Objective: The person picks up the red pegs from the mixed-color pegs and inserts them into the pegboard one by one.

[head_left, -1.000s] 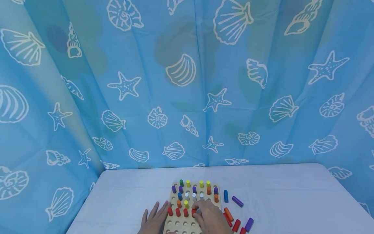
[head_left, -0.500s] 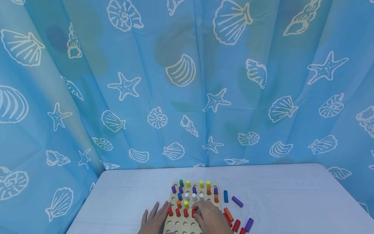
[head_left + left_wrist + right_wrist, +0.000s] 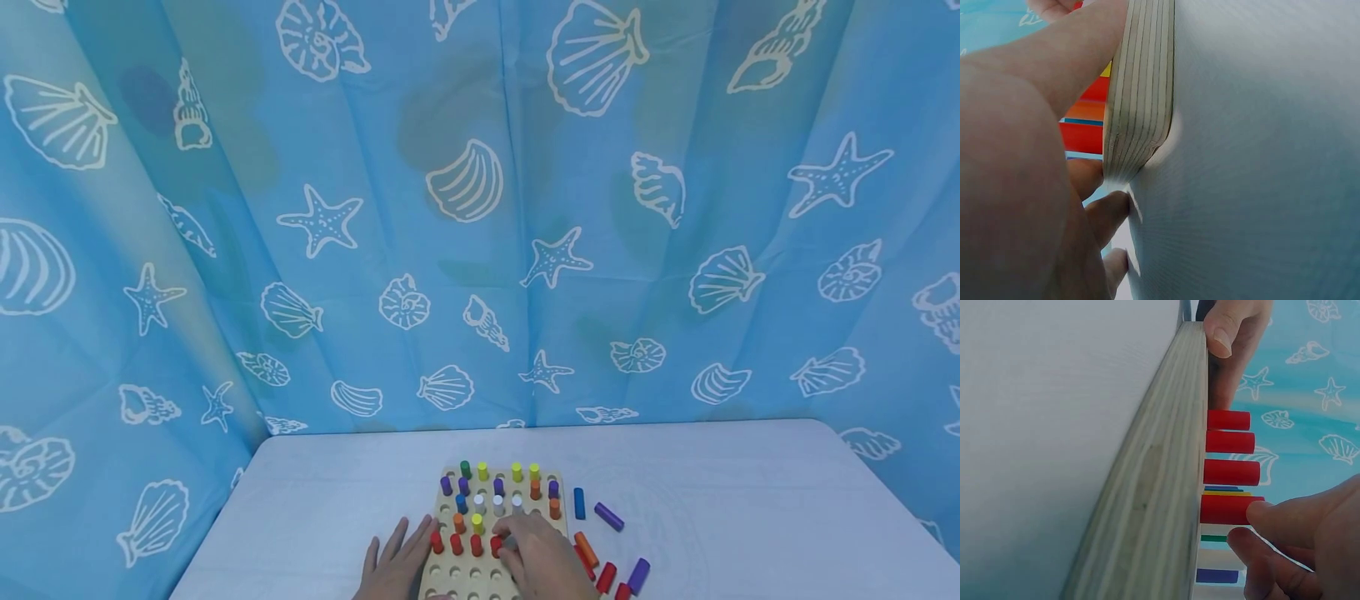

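Head view tells me most from my distant seat. The right hand (image 3: 536, 550) has its thumb and forefinger closed to a narrow pinch on a red peg (image 3: 495, 547), which stands upright in the pegboard (image 3: 485, 583) at those fingertips. I judge the grip sits near the top because the lower end is down in a hole, and only the upper part offers anything to take hold of. My right wrist view backs this up: the thumb meets the outer end, and the peg looks as straight as its neighbours.

The left hand (image 3: 401, 562) grasps nothing that I can see. Its fingers lie spread on the surface (image 3: 315, 500), the forefinger along the pegboard's side, the thumb reaching over the near part. I take that as a brace, so the board does not slide under pressure from the other hand.

Just left of the right hand, three red pegs (image 3: 457, 545) stand in the same row, evenly spaced. Beyond its fingers rise white pegs (image 3: 498, 506), with a yellow peg (image 3: 477, 524) and an orange peg (image 3: 459, 523) ahead and to its left. Right of that hand lie loose pegs: blue (image 3: 579, 504), purple (image 3: 609, 517), orange and red, probably kept there for an easy reach.
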Available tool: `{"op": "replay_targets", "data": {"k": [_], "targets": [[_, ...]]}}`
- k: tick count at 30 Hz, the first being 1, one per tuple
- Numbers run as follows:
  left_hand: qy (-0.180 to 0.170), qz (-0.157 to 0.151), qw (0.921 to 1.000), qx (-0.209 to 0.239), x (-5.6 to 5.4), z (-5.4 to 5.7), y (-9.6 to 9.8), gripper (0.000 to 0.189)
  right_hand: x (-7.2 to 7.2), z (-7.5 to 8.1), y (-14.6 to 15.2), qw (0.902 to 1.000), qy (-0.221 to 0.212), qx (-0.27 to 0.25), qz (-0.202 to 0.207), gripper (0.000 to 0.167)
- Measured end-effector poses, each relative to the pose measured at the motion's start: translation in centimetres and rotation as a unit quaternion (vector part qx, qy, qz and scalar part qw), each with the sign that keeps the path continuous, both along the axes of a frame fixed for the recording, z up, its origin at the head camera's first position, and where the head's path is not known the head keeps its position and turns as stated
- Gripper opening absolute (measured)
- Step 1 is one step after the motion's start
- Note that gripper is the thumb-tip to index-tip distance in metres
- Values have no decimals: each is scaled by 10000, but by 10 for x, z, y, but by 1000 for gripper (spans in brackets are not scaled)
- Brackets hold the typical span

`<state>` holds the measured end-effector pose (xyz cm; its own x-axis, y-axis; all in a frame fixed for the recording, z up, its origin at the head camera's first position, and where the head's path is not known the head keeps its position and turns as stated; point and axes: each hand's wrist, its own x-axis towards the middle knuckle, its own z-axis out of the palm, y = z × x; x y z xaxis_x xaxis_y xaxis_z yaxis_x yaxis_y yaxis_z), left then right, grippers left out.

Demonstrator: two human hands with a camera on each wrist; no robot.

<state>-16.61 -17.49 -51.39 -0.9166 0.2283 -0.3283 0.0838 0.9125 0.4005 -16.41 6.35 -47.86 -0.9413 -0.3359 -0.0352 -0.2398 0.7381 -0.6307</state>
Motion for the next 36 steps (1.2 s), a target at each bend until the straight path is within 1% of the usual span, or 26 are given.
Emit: {"op": "replay_targets", "data": {"k": [4, 8, 11, 15, 21, 26, 33, 36], "targets": [[-5, 3, 10000, 30, 1, 2, 0, 111, 1, 2, 1, 9999, -6, 67, -94, 21], [23, 0, 10000, 71, 1, 2, 0, 111, 3, 7, 3, 9999, 40, 85, -137, 22], [57, 3, 9999, 98, 1, 2, 0, 110, 5, 11, 8, 9998, 217, -31, -34, 22], [71, 10, 9999, 102, 2, 4, 1, 109, 9, 12, 14, 9990, 444, -60, 11, 24], [28, 21, 9999, 99, 1, 3, 1, 110, 12, 16, 18, 9983, 536, 187, -158, 28], [6, 7, 10000, 32, 0, 1, 0, 110, 15, 18, 23, 9971, 695, 242, -198, 31], [-44, 25, 10000, -66, -1, 2, 0, 111, 17, 21, 32, 9969, 628, 235, -405, 27], [-21, 22, 10000, -43, 0, 1, 0, 111, 19, 25, 37, 9960, 730, 262, -440, 25]]}}
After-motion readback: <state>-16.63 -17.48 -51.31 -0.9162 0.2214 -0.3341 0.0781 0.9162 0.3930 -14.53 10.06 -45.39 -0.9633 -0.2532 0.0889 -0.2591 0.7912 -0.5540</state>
